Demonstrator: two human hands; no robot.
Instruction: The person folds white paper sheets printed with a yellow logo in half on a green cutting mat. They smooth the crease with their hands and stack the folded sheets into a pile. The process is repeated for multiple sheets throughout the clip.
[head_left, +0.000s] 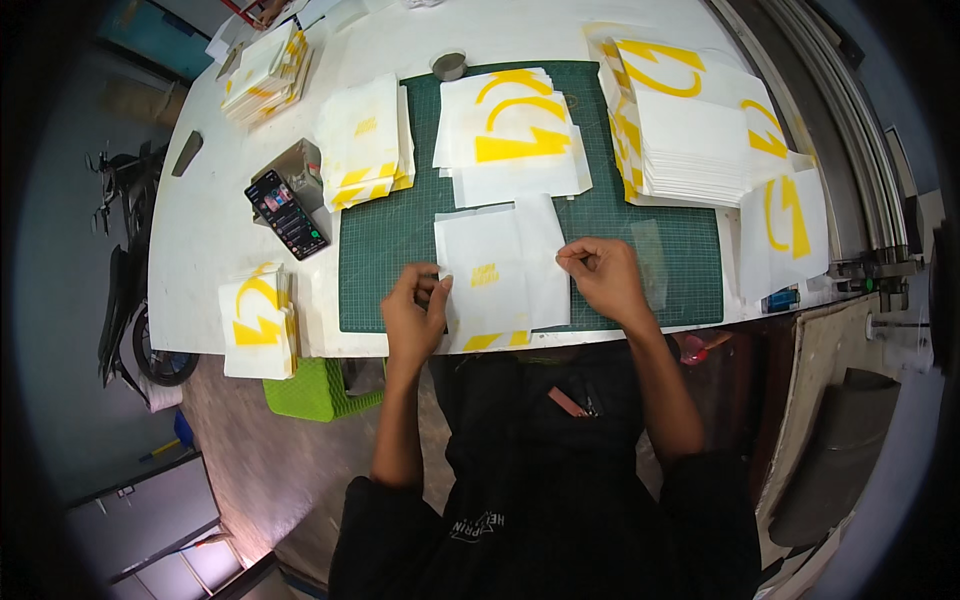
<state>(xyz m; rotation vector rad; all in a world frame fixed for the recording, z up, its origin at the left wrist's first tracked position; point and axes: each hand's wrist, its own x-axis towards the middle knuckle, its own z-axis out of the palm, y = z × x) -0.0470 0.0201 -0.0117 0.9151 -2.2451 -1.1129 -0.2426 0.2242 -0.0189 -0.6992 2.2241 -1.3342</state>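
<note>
A white paper sheet with yellow print (490, 270) lies partly folded on the green cutting mat (390, 235) near the table's front edge. My left hand (415, 310) presses its left edge, fingers curled on the paper. My right hand (600, 275) pinches the folded right flap of the same sheet at its upper corner. A clear plastic strip (650, 260) lies on the mat just right of my right hand.
Stacks of white and yellow printed sheets stand around: a tall one at back right (690, 120), one behind the mat (515, 130), one at left (365, 145), one at the front left corner (258, 320). A phone (287, 213) and a tape roll (449, 66) lie on the white table.
</note>
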